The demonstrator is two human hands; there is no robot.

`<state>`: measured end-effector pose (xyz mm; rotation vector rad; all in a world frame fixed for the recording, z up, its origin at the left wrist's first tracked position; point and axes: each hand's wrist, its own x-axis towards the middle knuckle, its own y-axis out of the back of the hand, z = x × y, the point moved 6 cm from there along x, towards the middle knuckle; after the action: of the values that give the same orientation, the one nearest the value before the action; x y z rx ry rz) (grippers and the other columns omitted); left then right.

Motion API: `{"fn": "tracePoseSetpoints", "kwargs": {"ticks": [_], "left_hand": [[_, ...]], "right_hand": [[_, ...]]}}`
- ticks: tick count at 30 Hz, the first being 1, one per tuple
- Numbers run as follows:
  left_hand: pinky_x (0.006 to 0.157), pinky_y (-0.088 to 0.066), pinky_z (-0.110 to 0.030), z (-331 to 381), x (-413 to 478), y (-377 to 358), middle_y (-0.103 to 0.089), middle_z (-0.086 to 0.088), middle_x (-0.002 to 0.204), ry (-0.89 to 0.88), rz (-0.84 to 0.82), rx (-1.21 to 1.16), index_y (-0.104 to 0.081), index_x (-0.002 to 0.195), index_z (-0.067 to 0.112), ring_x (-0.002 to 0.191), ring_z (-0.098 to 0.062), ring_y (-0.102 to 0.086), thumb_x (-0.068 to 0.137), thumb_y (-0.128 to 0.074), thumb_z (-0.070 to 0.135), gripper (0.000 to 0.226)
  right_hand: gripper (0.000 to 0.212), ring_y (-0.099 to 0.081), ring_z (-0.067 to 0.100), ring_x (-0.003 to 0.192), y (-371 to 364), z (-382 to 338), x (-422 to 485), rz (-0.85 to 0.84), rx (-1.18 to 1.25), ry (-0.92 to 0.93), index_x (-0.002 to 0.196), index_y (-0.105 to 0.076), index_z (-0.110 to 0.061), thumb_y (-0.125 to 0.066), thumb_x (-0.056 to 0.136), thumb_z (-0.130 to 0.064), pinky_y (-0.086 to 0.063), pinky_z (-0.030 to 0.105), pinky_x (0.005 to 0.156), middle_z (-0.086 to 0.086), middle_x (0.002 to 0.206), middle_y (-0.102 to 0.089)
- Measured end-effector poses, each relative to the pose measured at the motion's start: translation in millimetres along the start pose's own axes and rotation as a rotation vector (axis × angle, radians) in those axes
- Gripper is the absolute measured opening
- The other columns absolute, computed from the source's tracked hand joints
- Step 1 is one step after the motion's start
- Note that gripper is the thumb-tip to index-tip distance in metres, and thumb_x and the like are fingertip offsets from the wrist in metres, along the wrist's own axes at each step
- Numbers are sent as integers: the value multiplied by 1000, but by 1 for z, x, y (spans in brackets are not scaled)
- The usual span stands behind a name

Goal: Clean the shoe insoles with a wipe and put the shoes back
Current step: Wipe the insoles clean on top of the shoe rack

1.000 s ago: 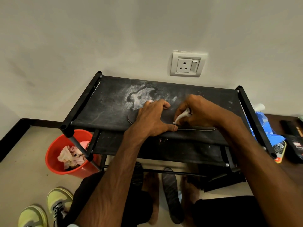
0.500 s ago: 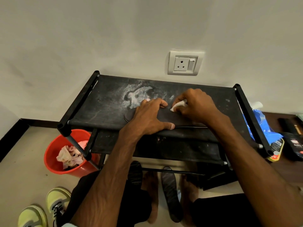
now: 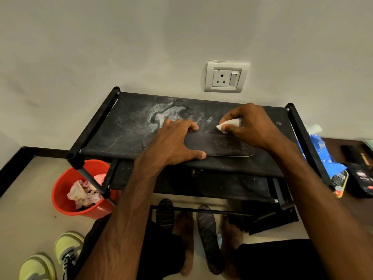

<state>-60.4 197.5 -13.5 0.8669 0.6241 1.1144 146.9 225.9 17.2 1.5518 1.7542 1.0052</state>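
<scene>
A dark insole (image 3: 220,145) lies flat on the top shelf of the black shoe rack (image 3: 129,126). My left hand (image 3: 177,142) presses down on its left half, fingers spread and thumb along the near edge. My right hand (image 3: 250,126) pinches a folded white wipe (image 3: 227,125) and holds it against the insole's far right edge. Two more dark insoles (image 3: 209,237) (image 3: 165,213) lie on the floor by my bare feet. A pair of yellow-green sneakers (image 3: 50,257) stands at the bottom left.
A red bucket (image 3: 62,190) holding crumpled used wipes sits on the floor under the rack's left corner. A blue wipe pack (image 3: 323,156) and dark packets (image 3: 361,178) lie to the right. A wall socket (image 3: 225,77) is above the rack.
My right hand with the wipe has moved from the insole's near middle up and to the right along it. My left hand keeps pressing the insole in the same place.
</scene>
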Motion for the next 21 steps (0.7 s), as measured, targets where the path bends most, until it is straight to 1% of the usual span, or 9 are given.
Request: {"fn": "tracePoseSetpoints", "kwargs": {"ticks": [3,6,8,11,15,18,21], "left_hand": [[104,-38,-37,4,1,1,-48,7,139,-3,26,25,-50,138,32,129,-17,-35,70,-78,66,80],[105,-36,-37,11,5,-5,-47,4,140,-19,38,32,-48,141,31,130,-18,-34,74,-71,71,81],[109,-35,-38,14,7,-12,-48,1,140,-29,28,72,-48,141,30,131,-20,-36,77,-69,70,78],[111,-35,-43,14,11,-20,-49,-2,140,-27,-2,167,-50,142,30,131,-23,-38,79,-65,71,76],[113,-34,-45,14,14,-21,-50,-3,142,-28,-18,192,-51,144,29,134,-23,-38,79,-64,72,79],[111,-36,-45,15,12,-20,-51,-3,141,-21,-3,192,-52,143,29,133,-25,-37,79,-66,71,78],[109,-38,-45,16,10,-20,-51,-2,141,-12,7,189,-52,144,29,132,-26,-36,79,-67,70,78]], "right_hand": [[10,-68,8,87,-3,-6,-1,-40,13,30,93,-82,-29,-80,87,-21,-56,29,76,-7,92,-77],[9,-67,8,88,-3,-7,0,-40,8,32,93,-81,-30,-80,88,-23,-55,29,75,-7,93,-76],[7,-69,9,87,-2,-5,0,-29,18,25,92,-81,-29,-80,88,-24,-57,31,76,-6,93,-77],[6,-70,12,86,-3,-3,0,-20,21,-3,91,-81,-28,-82,86,-25,-61,38,79,-4,91,-77],[8,-70,15,83,-12,-2,5,-34,-43,-60,92,-82,-26,-82,84,-25,-61,43,81,-2,91,-76],[9,-69,14,79,-20,-5,7,-76,-84,-62,93,-82,-24,-82,84,-25,-61,38,77,0,89,-76],[8,-68,9,74,-24,-9,9,-123,-109,-46,94,-82,-23,-82,86,-24,-57,30,68,-1,86,-76]]}}
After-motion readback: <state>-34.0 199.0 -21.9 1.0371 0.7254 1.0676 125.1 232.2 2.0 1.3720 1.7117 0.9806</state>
